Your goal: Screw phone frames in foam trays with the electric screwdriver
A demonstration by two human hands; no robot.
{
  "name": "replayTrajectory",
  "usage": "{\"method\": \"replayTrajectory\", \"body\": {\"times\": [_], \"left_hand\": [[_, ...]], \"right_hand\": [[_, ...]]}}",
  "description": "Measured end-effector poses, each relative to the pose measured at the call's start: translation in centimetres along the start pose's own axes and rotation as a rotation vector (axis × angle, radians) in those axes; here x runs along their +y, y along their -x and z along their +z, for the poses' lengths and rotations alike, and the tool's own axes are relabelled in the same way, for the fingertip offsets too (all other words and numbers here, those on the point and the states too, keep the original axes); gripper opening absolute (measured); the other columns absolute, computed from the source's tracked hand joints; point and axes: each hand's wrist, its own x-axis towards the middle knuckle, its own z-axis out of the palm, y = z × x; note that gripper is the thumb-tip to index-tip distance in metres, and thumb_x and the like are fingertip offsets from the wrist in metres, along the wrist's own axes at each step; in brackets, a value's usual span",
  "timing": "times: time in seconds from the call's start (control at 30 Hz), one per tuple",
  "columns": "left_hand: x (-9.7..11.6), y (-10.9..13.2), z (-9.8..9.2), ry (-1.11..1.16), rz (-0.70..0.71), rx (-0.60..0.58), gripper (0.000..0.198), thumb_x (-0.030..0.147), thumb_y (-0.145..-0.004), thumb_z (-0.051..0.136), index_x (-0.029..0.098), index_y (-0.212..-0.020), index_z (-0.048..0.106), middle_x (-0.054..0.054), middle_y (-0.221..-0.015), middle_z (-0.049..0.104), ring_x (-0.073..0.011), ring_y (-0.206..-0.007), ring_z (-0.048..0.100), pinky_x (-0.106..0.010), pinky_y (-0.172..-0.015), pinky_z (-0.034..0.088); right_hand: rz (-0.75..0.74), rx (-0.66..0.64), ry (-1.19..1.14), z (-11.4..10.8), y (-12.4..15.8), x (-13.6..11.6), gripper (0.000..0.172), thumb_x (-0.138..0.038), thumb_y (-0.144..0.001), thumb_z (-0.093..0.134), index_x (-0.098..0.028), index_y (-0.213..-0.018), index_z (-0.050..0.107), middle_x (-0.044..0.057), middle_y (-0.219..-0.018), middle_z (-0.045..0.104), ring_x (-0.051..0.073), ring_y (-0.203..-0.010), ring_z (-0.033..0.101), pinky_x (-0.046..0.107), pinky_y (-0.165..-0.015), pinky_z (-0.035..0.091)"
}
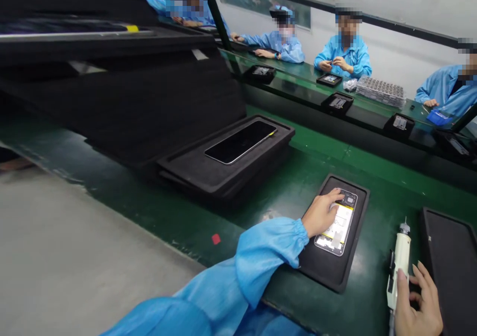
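My left hand (323,211) lies on an opened smartphone (341,236), thumb and fingers stretched apart over its upper part. The phone's inner side faces up, with a white, yellow-edged battery area and a dark camera end. It sits in a black foam tray (335,276) on the green bench. At the lower right, my right hand (420,301) is beside a cream electric screwdriver (401,256), its bit pointing away from me. The thumb touches or nearly touches the tool's body, while the other fingers are half curled and apart from it.
Left of the phone, a stack of black trays (186,169) bears another smartphone (242,142), screen up. More dark trays (167,92) rise behind it. A black tray (452,256) lies far right. Beyond, co-workers in blue (346,52) sit along a line with small trays (337,102).
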Motion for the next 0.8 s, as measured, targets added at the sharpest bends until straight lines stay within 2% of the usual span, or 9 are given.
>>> {"method": "replayTrajectory", "body": {"times": [0.1,0.23,0.33,0.4,0.47,0.57,0.67,0.73,0.8], "left_hand": [[-0.9,-0.2,0.2,0.019,-0.001,0.005,0.045,0.01,-0.076,0.045,0.015,-0.116,0.064,-0.008,-0.135,0.051,-0.0212,-0.128,0.046,-0.039,-0.113,0.033],[-1.5,-0.4,-0.8,0.041,0.006,0.038,0.044,0.012,-0.076,0.045,0.015,-0.115,0.065,-0.01,-0.129,0.056,-0.0199,-0.119,0.054,-0.035,-0.101,0.046],[-1.5,-0.3,-2.4,0.005,0.015,0.112,0.038,0.019,-0.081,0.045,0.018,-0.112,0.066,-0.007,-0.128,0.058,-0.0197,-0.119,0.055,-0.036,-0.104,0.044],[-1.8,0.0,-3.5,-0.036,0.02,0.166,0.035,0.025,-0.083,0.045,0.019,-0.11,0.067,-0.005,-0.129,0.058,-0.02,-0.123,0.051,-0.039,-0.11,0.037],[-2.5,0.3,-4.4,-0.069,0.023,0.185,0.034,0.029,-0.084,0.046,0.018,-0.108,0.068,-0.006,-0.129,0.058,-0.0205,-0.125,0.049,-0.039,-0.112,0.035],[-3.9,0.7,-5.0,-0.101,0.028,0.165,0.037,0.036,-0.085,0.046,0.017,-0.107,0.068,-0.007,-0.127,0.059,-0.0215,-0.125,0.05,-0.038,-0.11,0.037],[-5.0,0.9,-4.7,-0.122,0.041,0.146,0.039,0.037,-0.086,0.044,0.015,-0.109,0.067,-0.009,-0.126,0.059,-0.0215,-0.125,0.049,-0.038,-0.109,0.037],[-5.3,0.9,-4.3,-0.134,0.062,0.133,0.04,0.035,-0.088,0.041,0.014,-0.109,0.067,-0.01,-0.126,0.06,-0.0211,-0.125,0.049,-0.038,-0.11,0.036],[-5.4,0.9,-4.1,-0.145,0.088,0.122,0.039,0.032,-0.089,0.038,0.014,-0.109,0.067,-0.01,-0.124,0.061,-0.0205,-0.125,0.049,-0.038,-0.111,0.035]], "right_hand": [[-0.039,0.022,0.018,-0.1,0.0,-0.5,0.038,-0.044,-0.083,0.062,-0.009,-0.094,0.067,0.018,-0.109,0.064,0.018,-0.068,0.059,0.03,-0.052,0.045],[-0.066,0.008,0.048,0.0,0.1,-0.7,0.031,-0.039,-0.085,0.061,-0.01,-0.091,0.068,0.017,-0.105,0.066,0.019,-0.068,0.06,0.03,-0.054,0.047],[-0.165,0.018,0.062,-0.1,-0.1,1.0,0.023,-0.027,-0.089,0.055,-0.009,-0.095,0.068,0.015,-0.099,0.068,0.022,-0.078,0.065,0.03,-0.061,0.051],[-0.331,0.014,0.137,-0.6,-0.9,3.1,0.024,-0.019,-0.089,0.05,-0.009,-0.104,0.066,0.013,-0.095,0.069,0.021,-0.074,0.066,0.029,-0.063,0.052],[-0.572,-0.096,0.274,-1.4,-2.3,5.5,0.034,-0.015,-0.088,0.043,-0.01,-0.117,0.06,0.013,-0.098,0.069,0.02,-0.074,0.067,0.028,-0.059,0.053],[-0.913,-0.428,0.528,-2.3,-5.2,7.5,0.05,-0.009,-0.084,0.033,-0.011,-0.13,0.051,0.018,-0.128,0.055,0.027,-0.102,0.063,0.029,-0.063,0.055],[-1.182,-0.587,0.635,-1.7,-7.7,6.5,0.058,0.0,-0.078,0.031,-0.015,-0.13,0.05,0.016,-0.144,0.039,0.035,-0.128,0.042,0.048,-0.087,0.051],[-1.342,-0.643,0.611,-0.6,-8.8,4.9,0.055,0.003,-0.078,0.032,-0.014,-0.126,0.054,0.015,-0.144,0.039,0.036,-0.134,0.034,0.061,-0.098,0.04],[-1.445,-0.738,0.552,0.6,-9.5,3.4,0.049,0.004,-0.079,0.032,-0.01,-0.119,0.057,0.017,-0.143,0.04,0.034,-0.136,0.031,0.062,-0.104,0.034]]}}
